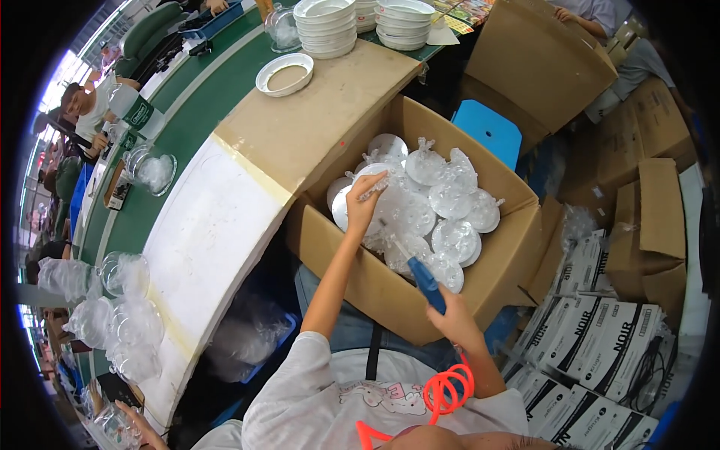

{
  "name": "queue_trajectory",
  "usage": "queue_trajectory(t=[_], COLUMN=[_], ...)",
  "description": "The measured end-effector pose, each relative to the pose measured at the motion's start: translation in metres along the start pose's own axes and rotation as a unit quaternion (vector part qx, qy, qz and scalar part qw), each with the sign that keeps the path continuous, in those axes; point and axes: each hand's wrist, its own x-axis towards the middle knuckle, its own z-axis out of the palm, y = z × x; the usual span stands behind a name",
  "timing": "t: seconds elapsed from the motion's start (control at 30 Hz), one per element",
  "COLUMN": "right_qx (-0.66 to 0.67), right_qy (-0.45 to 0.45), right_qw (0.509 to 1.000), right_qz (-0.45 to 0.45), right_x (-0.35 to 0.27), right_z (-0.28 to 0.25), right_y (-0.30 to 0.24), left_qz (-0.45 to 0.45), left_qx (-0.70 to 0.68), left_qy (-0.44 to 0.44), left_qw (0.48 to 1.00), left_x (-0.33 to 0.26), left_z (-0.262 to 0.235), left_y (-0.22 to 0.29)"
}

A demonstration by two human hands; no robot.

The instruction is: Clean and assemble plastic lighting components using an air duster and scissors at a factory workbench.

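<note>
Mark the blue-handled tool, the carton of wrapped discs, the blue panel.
Blue-handled tool [425,280]: head view, middle of the handle.
Carton [394,304]: head view, outer face of its near wall.
Blue panel [480,126]: head view, flat face near its hole.

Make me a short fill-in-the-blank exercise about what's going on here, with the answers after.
1. The slim blue-handled tool with a thin metallic shaft is in the person's ____ hand.
2. The left hand is over an open, brown, four-sided box made of ____.
3. The round whitish pieces in the box are wrapped in clear ____.
4. The flat, smooth panel beyond the box is coloured ____.

Missing words: right; cardboard; plastic; blue.
</note>
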Motion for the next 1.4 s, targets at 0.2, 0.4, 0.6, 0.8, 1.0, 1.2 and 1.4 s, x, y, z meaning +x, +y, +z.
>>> queue_trajectory(t=[0.2,0.4,0.6,0.8,1.0,1.2,1.4], right_qx=[0.071,0.136,0.035,0.001,-0.026,-0.042,-0.032], right_qy=[0.034,-0.035,-0.008,0.016,-0.015,0.018,0.018], right_qw=[0.997,0.989,0.999,0.999,1.0,0.999,0.998], right_qz=[0.025,0.047,0.024,0.027,0.0,-0.009,-0.049], right_x=[-0.004,-0.016,-0.023,-0.023,-0.019,-0.005,0.003], right_z=[-0.013,-0.049,-0.048,-0.038,-0.043,-0.039,-0.031], right_y=[0.006,0.001,-0.001,0.006,-0.008,-0.011,-0.034], left_qz=[-0.027,-0.176,-0.139,-0.14,-0.197,-0.129,-0.066], left_qx=[-0.041,-0.197,-0.299,-0.276,-0.224,-0.208,-0.115], left_qy=[-0.068,-0.332,-0.347,-0.387,-0.328,0.055,0.065], left_qw=[0.996,0.905,0.878,0.868,0.896,0.968,0.989], left_x=[0.005,0.024,0.041,0.034,0.028,0.028,0.023], left_z=[-0.024,-0.064,-0.063,-0.055,-0.062,-0.032,-0.034], left_y=[-0.007,-0.002,-0.021,-0.021,-0.024,-0.02,-0.024])
